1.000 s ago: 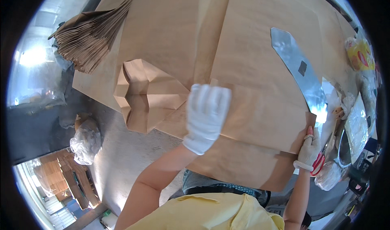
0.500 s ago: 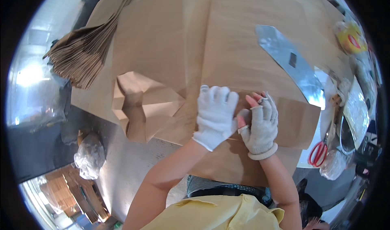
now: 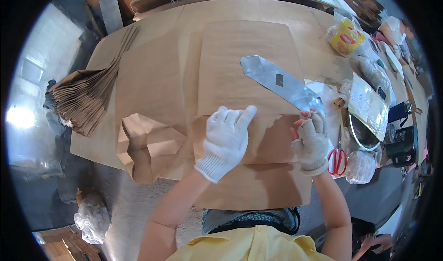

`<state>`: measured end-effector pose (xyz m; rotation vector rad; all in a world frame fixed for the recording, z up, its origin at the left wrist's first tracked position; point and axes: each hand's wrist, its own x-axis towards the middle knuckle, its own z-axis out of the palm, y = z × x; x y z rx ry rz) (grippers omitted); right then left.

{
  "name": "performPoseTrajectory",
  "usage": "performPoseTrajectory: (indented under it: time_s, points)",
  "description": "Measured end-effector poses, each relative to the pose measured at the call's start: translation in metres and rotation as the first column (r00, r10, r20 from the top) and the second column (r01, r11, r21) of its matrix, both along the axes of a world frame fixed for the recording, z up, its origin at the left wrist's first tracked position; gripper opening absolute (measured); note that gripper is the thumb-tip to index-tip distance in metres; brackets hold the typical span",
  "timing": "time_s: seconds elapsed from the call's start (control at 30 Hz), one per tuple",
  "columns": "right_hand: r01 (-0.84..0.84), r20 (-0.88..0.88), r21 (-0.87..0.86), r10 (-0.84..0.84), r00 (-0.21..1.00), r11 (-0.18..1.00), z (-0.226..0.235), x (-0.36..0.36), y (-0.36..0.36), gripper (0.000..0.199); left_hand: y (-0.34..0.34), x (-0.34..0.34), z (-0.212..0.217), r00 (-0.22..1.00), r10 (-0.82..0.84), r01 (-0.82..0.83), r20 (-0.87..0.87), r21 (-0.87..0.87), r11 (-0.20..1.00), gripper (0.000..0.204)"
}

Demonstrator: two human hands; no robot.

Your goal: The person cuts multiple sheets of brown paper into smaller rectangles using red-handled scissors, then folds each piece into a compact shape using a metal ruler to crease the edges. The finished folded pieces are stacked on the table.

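Note:
My left hand [image 3: 226, 141], in a white knit glove, hovers over or rests on the folded front part of a large brown paper sheet [image 3: 249, 72]; its forefinger is stretched out and it holds nothing I can see. My right hand [image 3: 312, 143] wears a greyish glove with bare fingertips. Its fingers are apart and reach up to the near end of a flat metal plate [image 3: 277, 78], which lies slantwise on the paper; whether they touch it I cannot tell. A partly folded paper bag [image 3: 150, 145] with an opened-out end lies left of my left hand.
Fanned brown paper bags [image 3: 85, 102] hang over the table's left edge. Red-handled scissors [image 3: 338, 162], a clear plastic bundle [image 3: 361, 166], a yellow package [image 3: 346, 37] and a dark mug [image 3: 402, 145] are on the right. Another person's hand [image 3: 369, 242] shows at lower right.
My hands have moved apart: the right one has shifted toward the metal plate's near end, and the left one has opened its forefinger. The view has tilted up, showing more of the table's far side.

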<state>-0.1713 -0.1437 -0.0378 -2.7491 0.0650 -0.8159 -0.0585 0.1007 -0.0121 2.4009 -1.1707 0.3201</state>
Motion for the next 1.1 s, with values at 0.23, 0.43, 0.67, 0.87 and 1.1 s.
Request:
performPoseTrajectory:
  time_s: [0.23,0.43,0.67,0.87,1.1]
  points:
    - [-0.376,-0.239,0.158,0.405,0.883,0.913,0.095,-0.015,0.017,0.011,0.022,-0.063,0.042,0.958,-0.127,0.104,0.258,0.101,0.989,0.038]
    - [-0.238,-0.359,-0.001,0.222,0.907,0.971,0.107,-0.018,0.038,0.016,0.016,-0.108,0.072,0.947,-0.047,0.019,0.318,0.089,0.996,0.040]
    - [-0.297,-0.091,0.331,0.344,0.935,0.896,0.085,-0.042,0.001,0.020,0.007,-0.125,0.016,0.887,-0.203,0.424,-0.415,0.556,0.715,0.019]
    - [0.021,-0.453,0.084,0.019,0.891,0.996,-0.030,-0.092,-0.065,0.034,-0.116,-0.080,-0.008,0.844,-0.352,0.535,-0.404,0.595,0.599,0.036]
    - [0.134,-0.179,0.749,0.003,0.984,0.649,-0.016,-0.125,-0.014,0.036,-0.117,-0.078,-0.050,0.844,-0.168,0.437,-0.510,0.471,0.766,0.039]
